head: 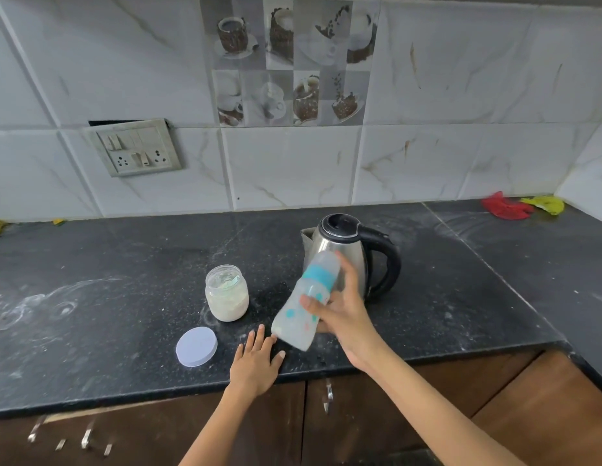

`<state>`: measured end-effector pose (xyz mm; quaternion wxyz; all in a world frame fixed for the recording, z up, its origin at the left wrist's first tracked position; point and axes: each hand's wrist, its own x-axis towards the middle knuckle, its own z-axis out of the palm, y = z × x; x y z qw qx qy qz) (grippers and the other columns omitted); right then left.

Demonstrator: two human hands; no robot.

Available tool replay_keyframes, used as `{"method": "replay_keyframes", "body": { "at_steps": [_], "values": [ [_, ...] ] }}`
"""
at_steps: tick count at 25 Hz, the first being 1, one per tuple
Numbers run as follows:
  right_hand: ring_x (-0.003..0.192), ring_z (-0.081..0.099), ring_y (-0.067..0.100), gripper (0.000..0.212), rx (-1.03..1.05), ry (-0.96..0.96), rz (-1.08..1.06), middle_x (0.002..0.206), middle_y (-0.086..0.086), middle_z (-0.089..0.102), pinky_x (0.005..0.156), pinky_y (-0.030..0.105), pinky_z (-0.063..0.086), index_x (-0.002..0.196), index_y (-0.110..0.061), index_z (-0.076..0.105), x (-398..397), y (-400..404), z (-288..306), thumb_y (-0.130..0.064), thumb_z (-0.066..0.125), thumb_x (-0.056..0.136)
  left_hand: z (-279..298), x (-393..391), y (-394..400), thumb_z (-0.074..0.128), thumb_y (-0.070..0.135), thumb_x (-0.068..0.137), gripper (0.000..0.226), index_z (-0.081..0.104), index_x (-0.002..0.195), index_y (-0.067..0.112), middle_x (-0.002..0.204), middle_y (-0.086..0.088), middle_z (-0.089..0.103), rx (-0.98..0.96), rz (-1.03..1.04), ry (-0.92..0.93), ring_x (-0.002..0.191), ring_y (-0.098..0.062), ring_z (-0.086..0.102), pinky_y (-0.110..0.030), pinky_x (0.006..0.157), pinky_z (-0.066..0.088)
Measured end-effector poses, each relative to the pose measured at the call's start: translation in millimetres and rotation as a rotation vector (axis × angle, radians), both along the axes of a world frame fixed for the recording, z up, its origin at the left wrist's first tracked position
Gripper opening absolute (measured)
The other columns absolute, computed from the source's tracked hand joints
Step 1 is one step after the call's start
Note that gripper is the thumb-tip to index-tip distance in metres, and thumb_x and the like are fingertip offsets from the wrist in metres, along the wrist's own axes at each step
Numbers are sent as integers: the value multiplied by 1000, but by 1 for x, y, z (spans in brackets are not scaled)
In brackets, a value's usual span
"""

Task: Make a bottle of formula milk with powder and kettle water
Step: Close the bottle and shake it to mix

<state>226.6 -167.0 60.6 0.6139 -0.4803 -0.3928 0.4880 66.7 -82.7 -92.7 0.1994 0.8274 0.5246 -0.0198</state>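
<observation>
The right hand grips the translucent plastic baby bottle with a teal collar and clear cap around its narrow waist, holding it tilted above the black speckled stone table, in front of the stainless steel kettle with a black handle. The left hand lies open and flat on the table near the edge. The bottle looks milky inside and blurred, so it is probably capped and being shaken. Filled, it should feel moderately heavy; the smooth plastic may slip if wet, so the waist is the safest hold. The open glass jar of white powder is fragile and stands beside its pale round lid.
</observation>
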Motion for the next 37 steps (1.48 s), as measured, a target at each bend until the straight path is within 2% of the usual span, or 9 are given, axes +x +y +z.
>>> {"method": "replay_keyframes", "body": {
  "at_steps": [5,7,13,17,21,25,29,32,37],
  "values": [
    [106,67,21,82,20,170,-105,117,2,61,79,48,59,139,-36,32,-1,1,-6,-8,73,75,-3,-2,1,23,47,99,55,15,149,24,159,-2,-4,26,0,-10,145,-20,-6,-40,117,4],
    [109,65,21,87,-25,61,-18,120,4,60,78,45,60,138,-39,32,-4,-1,-6,-14,78,68,-5,-1,-3,21,48,99,56,13,149,23,159,-2,-4,43,1,-7,145,-21,-7,-40,117,3],
    [110,65,23,82,-24,58,-65,122,4,61,78,45,60,137,-40,33,-1,-3,-6,-16,76,71,-18,-6,-14,-39,72,53,114,2,149,27,157,2,-12,178,2,-45,145,-20,-11,-37,115,-5],
    [104,68,19,82,14,111,-146,120,4,61,78,48,60,139,-38,30,0,-3,-12,-11,75,76,-17,-7,-12,-34,72,62,106,3,149,27,153,5,-16,172,5,-61,145,-20,-11,-36,115,-5],
    [104,68,16,88,-52,-40,57,120,2,62,75,41,60,136,-43,32,-10,-13,-15,-16,79,68,-15,-8,-13,18,50,97,63,-6,149,22,152,3,-18,164,-38,1,145,-23,-11,-39,116,-3],
    [104,68,20,83,20,159,-121,115,1,64,81,51,59,138,-35,33,2,-4,-8,-13,76,70,-18,-9,-10,-17,73,74,91,0,149,26,149,6,-20,157,-18,-61,144,-21,-13,-38,116,-5],
    [109,66,19,92,-57,-17,55,123,4,61,83,46,59,140,-38,30,-9,-10,-16,-19,80,65,-18,-10,-10,3,60,89,72,-5,149,21,142,2,-25,174,-72,0,145,-25,-12,-40,116,-3],
    [108,67,22,89,-9,135,-60,121,7,63,82,49,58,140,-37,32,3,-7,-13,-15,78,67,-21,-7,-8,-29,76,62,105,-3,149,24,146,5,-23,156,-29,-58,144,-21,-13,-38,115,-5],
    [110,66,27,95,-11,81,110,119,9,66,78,40,59,143,-38,33,11,-11,-8,-17,86,67,-22,-7,-6,-37,77,51,116,-5,149,24,154,2,-19,130,-21,-52,144,-22,-13,-39,115,-5]
  ]
}}
